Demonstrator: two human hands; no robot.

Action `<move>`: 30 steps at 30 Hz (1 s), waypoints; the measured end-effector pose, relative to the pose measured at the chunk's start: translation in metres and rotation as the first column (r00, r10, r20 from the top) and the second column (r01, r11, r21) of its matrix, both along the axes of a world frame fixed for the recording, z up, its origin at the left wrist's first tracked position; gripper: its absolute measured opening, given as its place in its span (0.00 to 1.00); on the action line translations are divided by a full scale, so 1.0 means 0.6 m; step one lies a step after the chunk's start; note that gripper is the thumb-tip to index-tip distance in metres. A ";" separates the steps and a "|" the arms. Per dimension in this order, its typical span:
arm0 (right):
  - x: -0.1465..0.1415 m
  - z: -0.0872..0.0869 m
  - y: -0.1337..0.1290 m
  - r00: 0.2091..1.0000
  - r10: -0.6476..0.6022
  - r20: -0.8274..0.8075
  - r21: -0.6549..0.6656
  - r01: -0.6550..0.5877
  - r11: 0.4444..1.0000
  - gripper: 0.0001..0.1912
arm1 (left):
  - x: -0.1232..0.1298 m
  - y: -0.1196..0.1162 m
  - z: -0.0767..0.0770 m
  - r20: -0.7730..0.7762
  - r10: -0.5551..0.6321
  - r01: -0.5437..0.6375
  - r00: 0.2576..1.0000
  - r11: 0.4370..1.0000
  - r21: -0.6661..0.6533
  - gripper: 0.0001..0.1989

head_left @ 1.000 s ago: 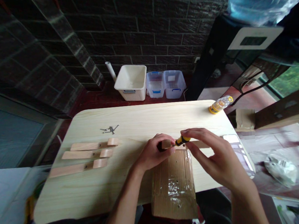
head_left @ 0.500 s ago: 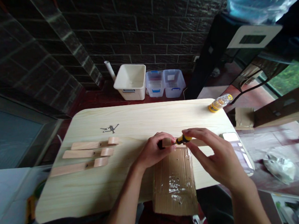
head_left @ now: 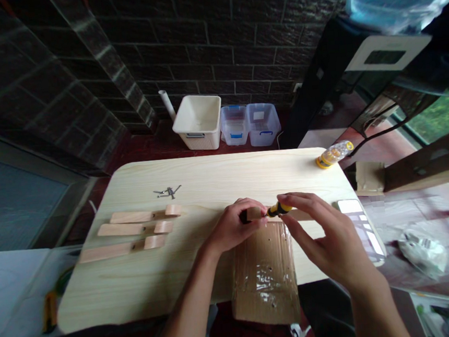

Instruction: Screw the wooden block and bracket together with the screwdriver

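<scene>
My left hand (head_left: 234, 224) is closed around a light wooden piece (head_left: 254, 214) over the far end of a taped cardboard piece (head_left: 252, 260). A long strip of the wooden piece reaches right, partly behind my right hand (head_left: 330, 235). Between the thumb and fingertips of that hand is a short yellow and black screwdriver (head_left: 278, 209). It points left, its tip at the wooden piece beside my left fingertips. Whether a screw sits under the tip is too small to tell. Several screws (head_left: 168, 193) lie loose at the table's left.
Similar wooden pieces (head_left: 132, 217) with short raised ends lie on the left of the table (head_left: 205, 175). A clear bottle with yellow ends (head_left: 334, 154) and a phone (head_left: 361, 227) are at the right. A cream bin (head_left: 202, 139) and two clear boxes stand behind.
The whole view has shifted slightly, with things appearing a little further right. Both hands keep their grip, and the screwdriver stays at the wooden piece.
</scene>
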State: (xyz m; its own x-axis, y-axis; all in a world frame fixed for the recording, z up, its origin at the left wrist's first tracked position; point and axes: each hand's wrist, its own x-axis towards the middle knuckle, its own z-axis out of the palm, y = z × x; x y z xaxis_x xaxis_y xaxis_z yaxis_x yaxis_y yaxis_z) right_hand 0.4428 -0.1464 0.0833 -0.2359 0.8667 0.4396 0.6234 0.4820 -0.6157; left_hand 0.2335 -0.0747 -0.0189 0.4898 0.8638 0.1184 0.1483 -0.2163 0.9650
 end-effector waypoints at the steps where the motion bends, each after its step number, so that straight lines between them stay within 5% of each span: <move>1: 0.000 0.000 -0.001 1.000 0.000 -0.001 -0.003 0.000 1.000 0.18 | 0.000 0.000 0.000 -0.001 0.000 0.000 1.000 1.000 -0.002 0.04; 30: 0.005 -0.013 -0.002 0.998 0.000 -0.061 -0.005 0.000 1.000 0.21 | 0.000 0.002 0.000 -0.008 0.001 -0.001 1.000 1.000 -0.011 0.07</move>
